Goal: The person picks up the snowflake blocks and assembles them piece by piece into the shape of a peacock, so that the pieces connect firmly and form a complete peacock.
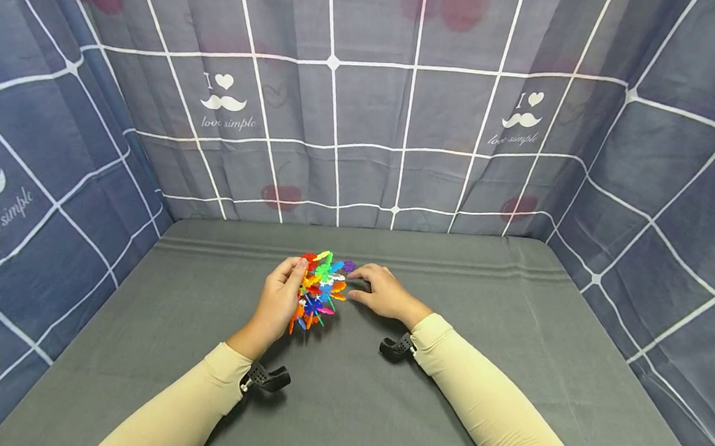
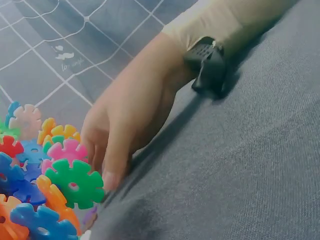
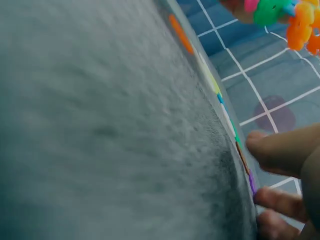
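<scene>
On the left, my left hand (image 1: 276,298) grips a many-coloured cluster of joined flower-shaped plastic snowflake pieces (image 1: 311,308), thumb towards me. Close up, the left wrist view shows notched discs in the cluster, such as a green disc (image 2: 75,184) beside the thumb and a pink disc (image 2: 68,151). My right hand (image 1: 385,294) is low over the table, thumb and fingers apart. Its fingertips are at a purple piece (image 3: 251,183), appearing to touch it. Loose pieces, including an orange piece (image 3: 180,34), lie flat on the table; the cluster partly hides them in the head view.
A grey cloth covers the table (image 1: 343,404). Blue-grey curtains with white grid lines (image 1: 373,105) enclose the back and both sides. Each wrist carries a black camera mount, such as the right wrist mount (image 1: 396,348).
</scene>
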`<control>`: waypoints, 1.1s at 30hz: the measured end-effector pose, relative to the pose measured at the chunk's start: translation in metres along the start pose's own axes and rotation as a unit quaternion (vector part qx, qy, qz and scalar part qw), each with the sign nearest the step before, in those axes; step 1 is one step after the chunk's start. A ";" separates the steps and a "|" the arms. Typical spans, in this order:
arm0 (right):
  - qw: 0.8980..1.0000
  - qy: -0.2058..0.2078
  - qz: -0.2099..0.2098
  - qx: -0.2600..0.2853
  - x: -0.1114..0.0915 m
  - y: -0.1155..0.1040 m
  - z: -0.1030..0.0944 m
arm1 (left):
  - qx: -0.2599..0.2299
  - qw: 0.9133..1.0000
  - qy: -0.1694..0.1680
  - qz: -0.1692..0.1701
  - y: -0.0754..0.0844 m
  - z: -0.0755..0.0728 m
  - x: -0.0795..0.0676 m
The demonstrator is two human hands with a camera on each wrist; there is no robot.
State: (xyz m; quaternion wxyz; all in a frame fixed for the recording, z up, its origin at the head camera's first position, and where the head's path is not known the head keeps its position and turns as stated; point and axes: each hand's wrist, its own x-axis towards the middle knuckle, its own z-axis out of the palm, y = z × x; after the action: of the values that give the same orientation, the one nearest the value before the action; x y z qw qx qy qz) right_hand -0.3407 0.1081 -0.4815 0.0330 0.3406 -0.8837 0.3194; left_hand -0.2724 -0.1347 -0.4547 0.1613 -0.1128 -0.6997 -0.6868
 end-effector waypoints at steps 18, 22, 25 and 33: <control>0.999 0.017 -0.023 0.043 0.019 0.016 -0.005 | 0.017 0.999 -0.040 -0.010 0.009 0.014 -0.008; 0.994 0.016 -0.003 0.110 0.000 0.011 -0.014 | 0.058 0.997 -0.053 0.019 0.004 0.015 -0.009; 0.982 0.025 0.007 0.186 -0.009 0.006 -0.024 | 0.088 0.993 -0.065 0.041 0.004 0.015 -0.012; 0.946 0.039 -0.074 0.313 -0.029 -0.032 -0.078 | 0.149 0.979 -0.112 0.077 0.013 0.020 -0.023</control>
State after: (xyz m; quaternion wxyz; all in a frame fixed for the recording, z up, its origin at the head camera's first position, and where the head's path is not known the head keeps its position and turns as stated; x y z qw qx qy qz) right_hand -0.3104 0.1527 -0.4102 -0.0174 0.3857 -0.7095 0.5896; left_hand -0.2477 -0.1129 -0.4517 0.1493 -0.2169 -0.7972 -0.5433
